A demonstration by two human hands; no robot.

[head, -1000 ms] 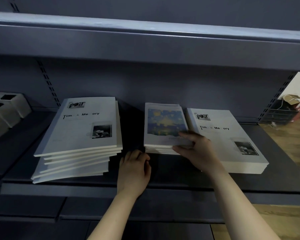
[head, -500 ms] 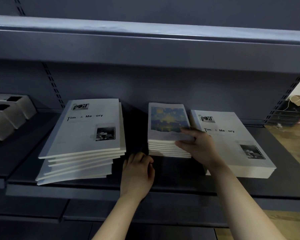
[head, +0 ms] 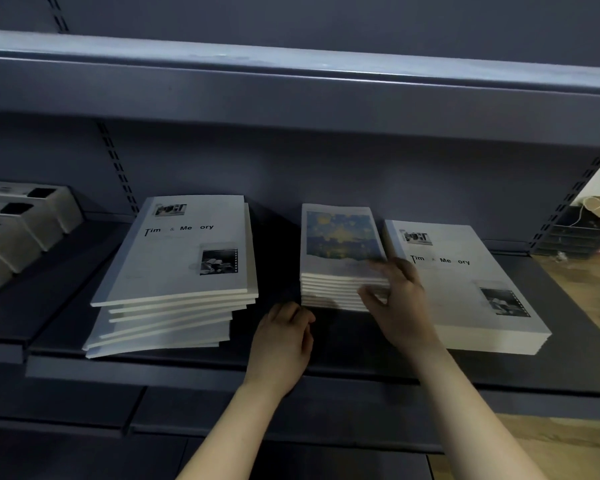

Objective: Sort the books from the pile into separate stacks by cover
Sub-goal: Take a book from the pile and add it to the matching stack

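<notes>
- The shelf (head: 329, 370) carries three lots of books. The loose pile (head: 177, 258) of large "Time & Memory" books lies toward the left end, fanned and skewed. It reads as the unsorted source.
- The painted-cover stack (head: 338, 237) of smaller books sits mid-shelf against the back. The white-cover stack (head: 465, 306) lies just beside it on the right, squared, running to the front edge. Keeping them side by side keeps the two covers apart and easy to reach.
- The right hand (head: 400, 306) is at the front right corner of the painted-cover stack. Its fingers lie over the top cover and its thumb is against the page edges, so the grip pinches the upper books. It is probably truing that corner so the stack stands straight, though blur hides the fingertips.
- The left hand (head: 283, 342) rests on the shelf near its front edge, in the gap between the pile and the painted-cover stack. Its knuckles are close to that stack's front left corner. The grip is loosely curled and holds nothing, likely serving as a stop.
- White bins (head: 21, 230) stand at the far left.
</notes>
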